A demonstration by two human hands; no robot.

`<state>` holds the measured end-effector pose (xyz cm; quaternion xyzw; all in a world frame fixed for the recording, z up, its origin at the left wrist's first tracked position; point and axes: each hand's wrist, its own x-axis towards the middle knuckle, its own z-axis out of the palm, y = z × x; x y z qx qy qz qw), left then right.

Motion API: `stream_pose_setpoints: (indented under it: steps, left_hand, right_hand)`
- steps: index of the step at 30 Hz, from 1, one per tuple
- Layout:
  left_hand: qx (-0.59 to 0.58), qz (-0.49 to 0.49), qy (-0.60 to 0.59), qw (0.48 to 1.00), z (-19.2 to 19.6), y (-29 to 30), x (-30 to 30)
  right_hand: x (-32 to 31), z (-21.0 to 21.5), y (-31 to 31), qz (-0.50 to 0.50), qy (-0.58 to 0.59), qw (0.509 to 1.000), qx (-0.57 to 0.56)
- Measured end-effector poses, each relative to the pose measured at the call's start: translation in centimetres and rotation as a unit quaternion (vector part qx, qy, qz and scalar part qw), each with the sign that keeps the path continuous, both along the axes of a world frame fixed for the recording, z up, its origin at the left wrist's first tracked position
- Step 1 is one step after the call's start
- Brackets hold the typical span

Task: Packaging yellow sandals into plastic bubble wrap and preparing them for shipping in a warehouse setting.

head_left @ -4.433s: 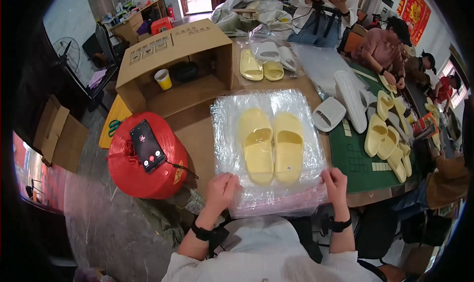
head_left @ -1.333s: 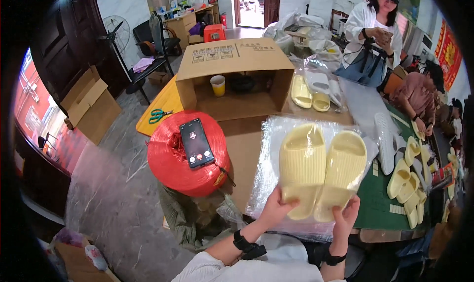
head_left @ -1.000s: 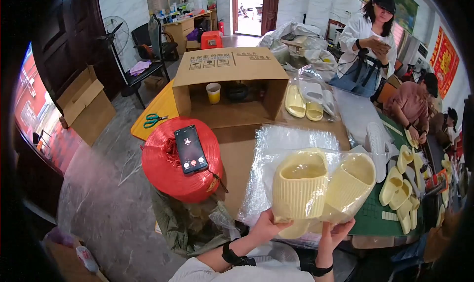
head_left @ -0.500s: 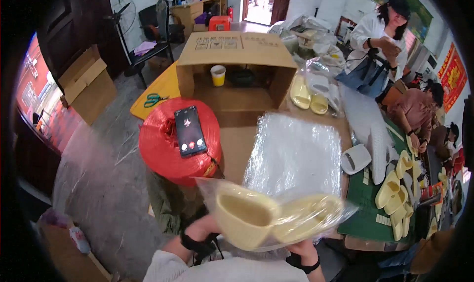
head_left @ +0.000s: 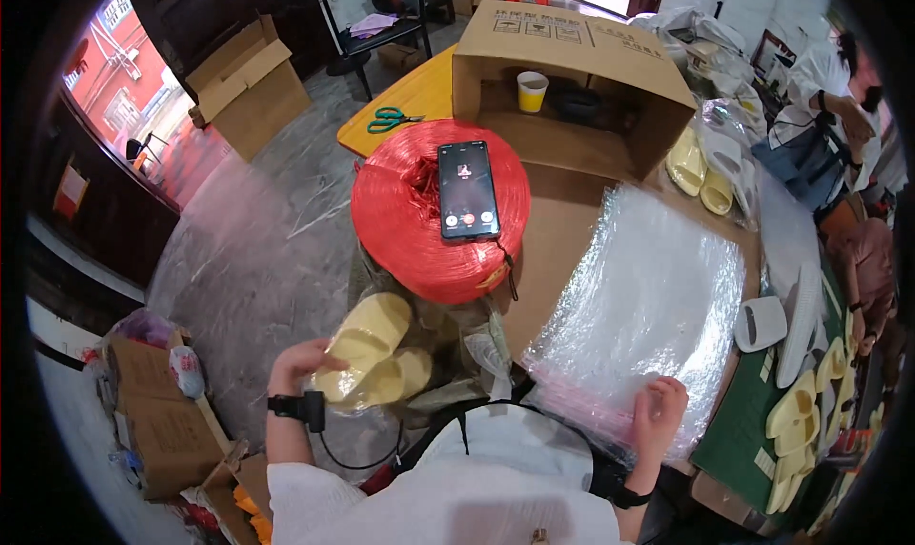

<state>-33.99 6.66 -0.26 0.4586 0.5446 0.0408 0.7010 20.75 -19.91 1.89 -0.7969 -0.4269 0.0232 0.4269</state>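
A pair of pale yellow slippers (head_left: 367, 349) in a clear bag hangs off to my left, over the floor beside the table. My left hand (head_left: 310, 357) grips its near left side, with the thumb on the plastic. My right hand (head_left: 660, 413) is at the near right part of a stack of clear plastic bags (head_left: 648, 287), its fingers loosely bent and apart with nothing seen in them. Whether those fingertips touch the top bag is hard to tell. A large roll of red plastic twine (head_left: 400, 230), bearing a black phone (head_left: 468, 190), stands between the slippers and the stack.
An open cardboard box (head_left: 572, 40) on its side holds a yellow-and-white cup (head_left: 532, 92). Green-handled scissors (head_left: 389, 119) lie on a yellow board (head_left: 367, 135). Loose slippers (head_left: 796, 421) cover a green mat (head_left: 734, 435) at right, where other people work. Cartons (head_left: 162, 411) stand at lower left.
The bagged slippers have moved from in front of me to the left, held by my left hand alone. My right hand has let go and moved over the plastic bags. The view has turned left.
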Motion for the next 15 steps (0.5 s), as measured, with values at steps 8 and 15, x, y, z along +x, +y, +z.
stream_pose_setpoints:
  steps: [8, 15]
  left_hand:
    - [0.076, 0.065, -0.286, 0.953, -18.0, 5.0, 16.4]
    - [0.687, -0.087, 0.23, 0.683, -35.0, 5.2, 18.1]
  right_hand:
    - [-0.1, -0.8, -0.9, -0.02, -0.021, 1.0, -0.008]
    - [-0.7, -1.0, -0.3, -0.048, -0.033, 0.998, -0.009]
